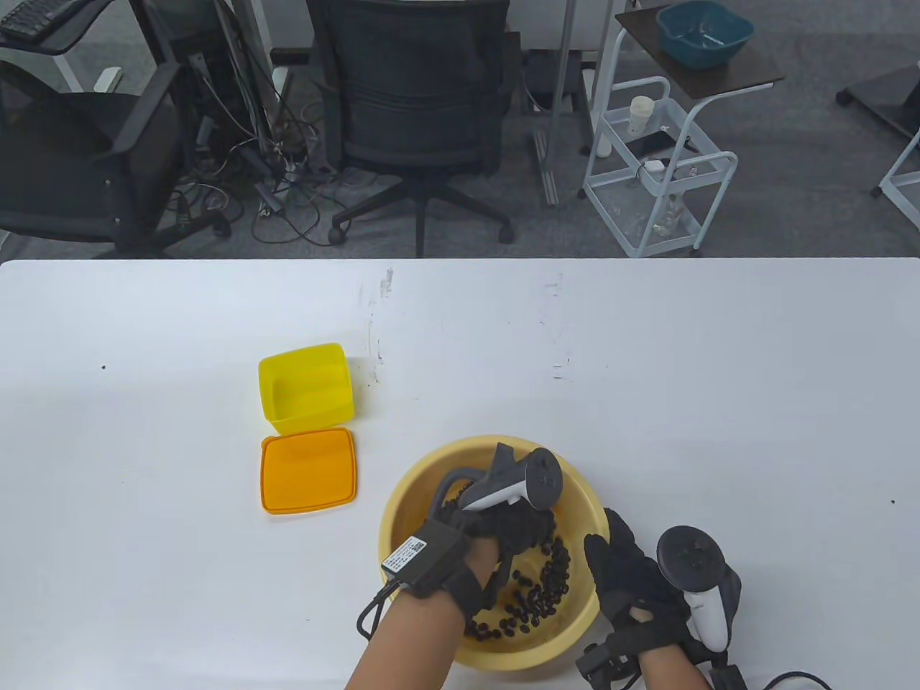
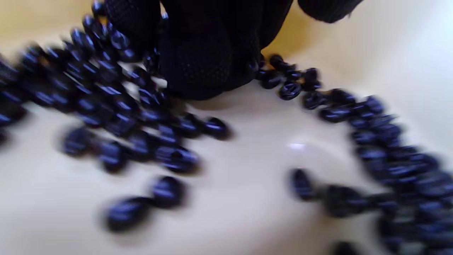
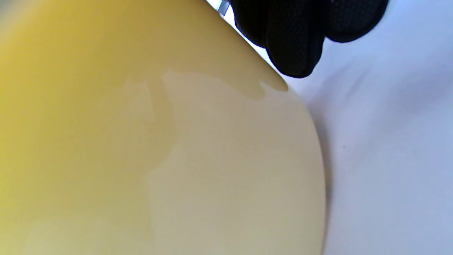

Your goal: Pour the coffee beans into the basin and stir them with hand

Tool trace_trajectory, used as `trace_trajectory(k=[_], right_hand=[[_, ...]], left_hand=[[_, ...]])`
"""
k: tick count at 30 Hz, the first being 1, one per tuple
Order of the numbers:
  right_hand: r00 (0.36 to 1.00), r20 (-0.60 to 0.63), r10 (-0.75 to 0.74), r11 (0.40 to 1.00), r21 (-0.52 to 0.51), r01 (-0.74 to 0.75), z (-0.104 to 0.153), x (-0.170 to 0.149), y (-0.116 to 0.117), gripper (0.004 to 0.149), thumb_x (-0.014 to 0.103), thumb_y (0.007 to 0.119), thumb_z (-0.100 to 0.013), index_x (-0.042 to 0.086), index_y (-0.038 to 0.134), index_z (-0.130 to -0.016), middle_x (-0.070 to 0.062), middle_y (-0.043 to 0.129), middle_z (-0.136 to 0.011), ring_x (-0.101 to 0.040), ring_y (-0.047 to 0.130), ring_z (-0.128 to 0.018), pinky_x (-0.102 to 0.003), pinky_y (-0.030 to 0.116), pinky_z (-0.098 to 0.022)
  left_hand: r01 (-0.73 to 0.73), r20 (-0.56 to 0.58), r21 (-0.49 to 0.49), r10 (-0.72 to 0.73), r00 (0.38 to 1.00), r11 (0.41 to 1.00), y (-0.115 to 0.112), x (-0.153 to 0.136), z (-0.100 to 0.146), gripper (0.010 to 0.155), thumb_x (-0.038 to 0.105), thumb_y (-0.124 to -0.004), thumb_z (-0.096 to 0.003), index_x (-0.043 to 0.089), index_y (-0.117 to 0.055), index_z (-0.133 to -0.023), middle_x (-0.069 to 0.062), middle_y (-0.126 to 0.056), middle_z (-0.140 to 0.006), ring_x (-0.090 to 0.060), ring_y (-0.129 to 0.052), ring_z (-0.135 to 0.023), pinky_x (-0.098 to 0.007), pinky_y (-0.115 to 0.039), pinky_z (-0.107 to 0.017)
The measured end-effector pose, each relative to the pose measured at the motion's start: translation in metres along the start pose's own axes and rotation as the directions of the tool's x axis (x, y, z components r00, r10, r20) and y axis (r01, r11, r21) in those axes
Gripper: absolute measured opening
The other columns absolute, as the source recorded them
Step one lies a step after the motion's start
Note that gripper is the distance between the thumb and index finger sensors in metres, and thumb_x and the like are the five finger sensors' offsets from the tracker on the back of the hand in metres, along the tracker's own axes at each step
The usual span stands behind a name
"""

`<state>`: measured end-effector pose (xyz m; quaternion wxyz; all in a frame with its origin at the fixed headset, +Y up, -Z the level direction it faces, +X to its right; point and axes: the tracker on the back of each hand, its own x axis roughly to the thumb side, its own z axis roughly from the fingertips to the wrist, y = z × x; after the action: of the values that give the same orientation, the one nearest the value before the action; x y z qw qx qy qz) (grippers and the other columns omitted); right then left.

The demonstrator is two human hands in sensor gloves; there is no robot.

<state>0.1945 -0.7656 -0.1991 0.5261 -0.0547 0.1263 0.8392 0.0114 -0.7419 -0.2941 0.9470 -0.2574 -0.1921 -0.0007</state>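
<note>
A yellow basin (image 1: pixel 424 474) stands near the table's front edge with dark coffee beans (image 1: pixel 546 582) spread over its floor. My left hand (image 1: pixel 514 528) reaches down into it, the tracker on its back. In the left wrist view its gloved fingers (image 2: pixel 198 60) hang together with their tips on the pale basin floor (image 2: pixel 247 159), blurred beans (image 2: pixel 116 106) on both sides. My right hand (image 1: pixel 618 553) lies against the basin's right outer wall. In the right wrist view its fingertips (image 3: pixel 293 42) sit by the rim of the basin (image 3: pixel 141 141), holding nothing.
An empty yellow box (image 1: pixel 305 388) stands left of the basin, its orange lid (image 1: pixel 309 471) lying flat in front of it. The white table (image 3: pixel 389 159) stretches wide on all sides. Office chairs and a cart stand beyond the far edge.
</note>
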Motion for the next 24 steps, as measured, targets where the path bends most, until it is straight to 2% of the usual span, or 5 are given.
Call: trace_trajectory(k=[5, 10, 12, 18, 24], right_hand=[[1.0, -0.003, 0.005, 1.0, -0.006, -0.005, 0.0, 0.0, 0.0, 0.066, 0.041, 0.051, -0.053, 0.0, 0.029, -0.1, -0.026, 0.056, -0.093, -0.047, 0.079, -0.078, -0.059, 0.06, -0.058], [1.0, -0.004, 0.006, 1.0, -0.006, -0.006, 0.001, 0.0, 0.0, 0.066, 0.042, 0.051, -0.053, 0.0, 0.029, -0.1, -0.026, 0.056, -0.094, -0.047, 0.078, -0.078, -0.059, 0.06, -0.058], [1.0, -0.001, 0.014, 1.0, 0.004, -0.014, 0.001, 0.001, 0.001, 0.066, 0.042, 0.051, -0.053, 0.0, 0.029, -0.1, -0.026, 0.056, -0.094, -0.047, 0.078, -0.078, -0.059, 0.06, -0.058], [1.0, 0.004, 0.026, 1.0, 0.001, -0.026, 0.002, 0.001, 0.002, 0.066, 0.041, 0.051, -0.053, 0.0, 0.029, -0.1, -0.027, 0.056, -0.093, -0.047, 0.078, -0.078, -0.059, 0.059, -0.058], [1.0, 0.004, 0.028, 1.0, 0.003, -0.028, 0.002, 0.001, 0.002, 0.066, 0.042, 0.051, -0.053, 0.0, 0.029, -0.1, -0.027, 0.056, -0.093, -0.047, 0.078, -0.078, -0.059, 0.06, -0.058]], left_hand=[[0.295, -0.118, -0.168, -0.316, 0.941, 0.941, -0.009, 0.005, 0.012, 0.066, 0.051, -0.059, -0.053, 0.013, -0.052, -0.107, -0.02, -0.07, -0.099, -0.037, -0.085, -0.087, -0.053, -0.055, -0.074], [0.535, -0.085, -0.424, -0.621, 0.779, 0.73, -0.024, 0.01, 0.019, 0.072, 0.053, -0.056, -0.0527, -0.002, -0.066, -0.097, -0.021, -0.09, -0.082, -0.032, -0.104, -0.067, -0.049, -0.064, -0.071], [0.535, -0.027, -0.483, -0.622, 0.782, 0.693, -0.03, 0.012, 0.024, 0.072, 0.055, -0.055, -0.0522, -0.003, -0.079, -0.089, -0.019, -0.1, -0.072, -0.033, -0.11, -0.056, -0.048, -0.067, -0.07], [0.092, 0.058, -0.685, -0.072, 0.996, 0.722, -0.04, 0.014, 0.025, 0.07, 0.054, -0.058, -0.0511, -0.005, -0.088, -0.075, -0.018, -0.108, -0.057, -0.032, -0.114, -0.041, -0.048, -0.073, -0.064], [-0.228, 0.096, -0.652, 0.378, 0.921, 0.723, -0.039, 0.023, 0.014, 0.064, 0.052, -0.055, -0.0557, -0.001, -0.07, -0.089, -0.01, -0.097, -0.075, -0.027, -0.107, -0.062, -0.046, -0.071, -0.067]])
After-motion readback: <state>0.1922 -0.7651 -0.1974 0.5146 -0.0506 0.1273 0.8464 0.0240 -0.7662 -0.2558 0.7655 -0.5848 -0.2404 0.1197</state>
